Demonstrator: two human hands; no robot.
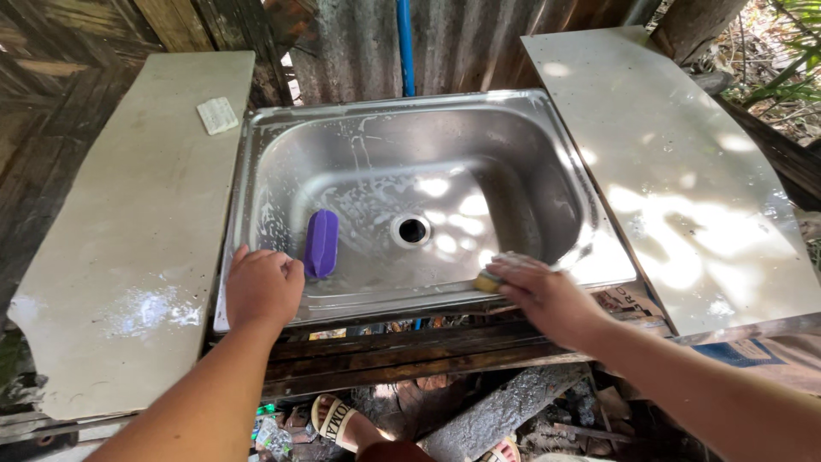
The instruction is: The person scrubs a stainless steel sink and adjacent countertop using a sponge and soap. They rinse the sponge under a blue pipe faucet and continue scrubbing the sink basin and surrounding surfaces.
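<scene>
Sponge [488,280] under right hand [539,291], crosswise on rim.

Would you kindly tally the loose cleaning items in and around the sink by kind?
Purple brush, lying in the sink: 1
Yellow sponge, under the right hand: 1
Pale soap bar, on the left counter: 1
Total: 3

Soap bar [217,115], blue pipe [405,47]

My hands at a soapy sink

My left hand [262,287] rests on the front rim of the sudsy stainless steel sink [376,111], just beside a purple oblong plastic brush [321,244]; my right hand [540,291] presses a yellow sponge [488,281] onto the rim.
</scene>
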